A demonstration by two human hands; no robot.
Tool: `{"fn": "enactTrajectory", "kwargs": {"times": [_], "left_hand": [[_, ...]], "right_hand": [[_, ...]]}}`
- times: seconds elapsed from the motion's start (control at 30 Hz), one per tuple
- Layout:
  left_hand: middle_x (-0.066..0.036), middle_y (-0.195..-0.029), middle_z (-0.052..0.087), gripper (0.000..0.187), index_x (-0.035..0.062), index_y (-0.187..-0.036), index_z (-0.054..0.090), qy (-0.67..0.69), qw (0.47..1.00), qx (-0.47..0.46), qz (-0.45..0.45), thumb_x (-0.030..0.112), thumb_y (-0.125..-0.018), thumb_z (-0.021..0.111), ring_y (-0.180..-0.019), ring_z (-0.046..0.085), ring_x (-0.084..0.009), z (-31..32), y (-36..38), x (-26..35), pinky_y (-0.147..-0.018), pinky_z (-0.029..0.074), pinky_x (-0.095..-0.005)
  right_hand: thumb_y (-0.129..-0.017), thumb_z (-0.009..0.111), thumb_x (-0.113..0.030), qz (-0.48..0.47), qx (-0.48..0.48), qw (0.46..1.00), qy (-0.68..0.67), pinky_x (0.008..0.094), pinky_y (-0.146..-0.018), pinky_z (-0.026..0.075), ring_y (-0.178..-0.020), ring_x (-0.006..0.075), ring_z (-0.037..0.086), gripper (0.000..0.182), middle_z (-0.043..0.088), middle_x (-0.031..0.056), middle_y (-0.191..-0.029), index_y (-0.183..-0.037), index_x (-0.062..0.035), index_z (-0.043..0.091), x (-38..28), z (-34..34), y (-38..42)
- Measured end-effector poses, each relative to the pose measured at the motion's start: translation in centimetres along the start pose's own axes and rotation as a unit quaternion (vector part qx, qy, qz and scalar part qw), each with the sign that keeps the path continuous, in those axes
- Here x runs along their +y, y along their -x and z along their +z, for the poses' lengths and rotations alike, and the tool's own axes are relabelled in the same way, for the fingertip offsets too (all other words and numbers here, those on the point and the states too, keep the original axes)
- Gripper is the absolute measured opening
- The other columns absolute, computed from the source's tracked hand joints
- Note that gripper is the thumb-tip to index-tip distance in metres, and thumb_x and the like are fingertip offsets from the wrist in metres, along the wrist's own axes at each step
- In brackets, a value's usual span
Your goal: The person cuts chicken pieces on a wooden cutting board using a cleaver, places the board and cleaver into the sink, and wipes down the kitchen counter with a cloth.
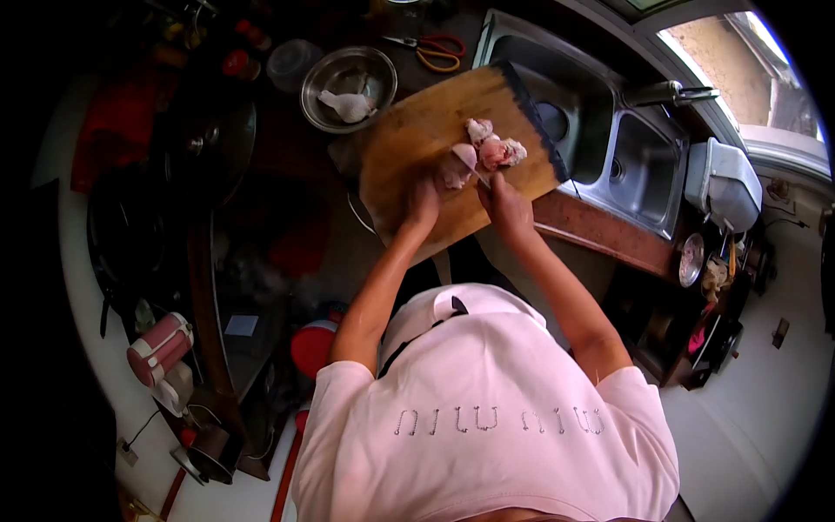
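Note:
Raw chicken lies on a wooden cutting board point(400, 130). My left hand point(424, 200) has its fingers closed on a pale chicken piece point(456, 170) near the middle of the board. Beside it, my right hand point(508, 207) is closed around what looks like a knife, whose thin blade point(480, 177) shows only in part next to that piece; the handle is hidden in my fist. Just beyond the blade sit more pink chicken pieces point(500, 153). A chicken drumstick point(350, 106) rests in a metal bowl point(307, 91) past the board's far left corner.
A double steel sink point(600, 170) with a faucet point(665, 93) adjoins the board's right side. Scissors point(439, 54) with red and orange handles lie behind the board. A clear plastic bowl point(293, 63) stands beside the metal one. At left is a dark pan lid point(222, 152).

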State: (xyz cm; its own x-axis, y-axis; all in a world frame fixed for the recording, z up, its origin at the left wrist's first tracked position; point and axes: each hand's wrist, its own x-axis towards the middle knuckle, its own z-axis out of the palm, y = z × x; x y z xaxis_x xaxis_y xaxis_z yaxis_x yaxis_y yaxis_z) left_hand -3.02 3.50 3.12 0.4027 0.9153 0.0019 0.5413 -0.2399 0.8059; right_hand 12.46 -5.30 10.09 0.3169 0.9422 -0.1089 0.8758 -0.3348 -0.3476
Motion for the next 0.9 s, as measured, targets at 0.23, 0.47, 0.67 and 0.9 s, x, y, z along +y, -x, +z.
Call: {"fn": "enactTrajectory", "kwargs": {"times": [0.23, 0.47, 0.67, 0.9], "left_hand": [[-0.024, -0.074, 0.059, 0.028, 0.0020, -0.084, 0.052, -0.002, 0.999, 0.033, -0.040, 0.027, -0.092, 0.045, -0.071, 0.057, -0.0454, -0.1, -0.9, 0.4, -0.059, 0.043, -0.0515], [-0.023, -0.071, 0.059, 0.030, 0.0038, -0.081, 0.051, -0.046, 0.997, 0.050, -0.026, 0.030, -0.093, 0.044, -0.067, 0.057, -0.0438, -0.5, -1.6, -0.1, -0.056, 0.044, -0.0522], [-0.024, -0.072, 0.060, 0.031, 0.0026, -0.081, 0.052, -0.071, 0.996, 0.041, -0.039, 0.029, -0.094, 0.043, -0.069, 0.058, -0.0442, 0.0, -1.2, -0.7, -0.059, 0.045, -0.0520], [-0.023, -0.078, 0.061, 0.029, 0.0019, -0.082, 0.054, -0.050, 0.996, 0.012, -0.077, 0.027, -0.092, 0.044, -0.075, 0.058, -0.0441, -0.6, -1.1, 0.5, -0.064, 0.045, -0.0500]], "right_hand": [[-0.090, 0.057, -0.032, 0.047, -0.060, 0.965, -0.253, 0.0411, -0.048, 0.045, -0.051, 0.0348, 0.056, 0.031, 0.059, 0.0199, -0.067, -0.104, -0.0058, 0.047, 2.2, -1.5, -2.3], [-0.096, 0.049, -0.035, 0.184, -0.175, 0.819, -0.514, 0.0237, -0.038, 0.034, -0.043, 0.0081, 0.039, 0.024, 0.044, -0.0002, -0.060, -0.100, -0.0115, 0.047, 2.6, -1.4, -2.0], [-0.096, 0.048, -0.035, 0.186, -0.146, 0.785, -0.573, 0.0241, -0.039, 0.036, -0.044, 0.0075, 0.039, 0.026, 0.043, -0.0015, -0.058, -0.108, -0.0114, 0.052, 2.2, -1.9, -1.4], [-0.085, 0.062, -0.031, 0.002, 0.092, 0.986, -0.138, 0.0503, -0.055, 0.044, -0.068, 0.0439, 0.058, 0.032, 0.061, 0.0229, -0.073, -0.105, -0.0089, 0.050, -0.3, -1.3, -0.9]]}}
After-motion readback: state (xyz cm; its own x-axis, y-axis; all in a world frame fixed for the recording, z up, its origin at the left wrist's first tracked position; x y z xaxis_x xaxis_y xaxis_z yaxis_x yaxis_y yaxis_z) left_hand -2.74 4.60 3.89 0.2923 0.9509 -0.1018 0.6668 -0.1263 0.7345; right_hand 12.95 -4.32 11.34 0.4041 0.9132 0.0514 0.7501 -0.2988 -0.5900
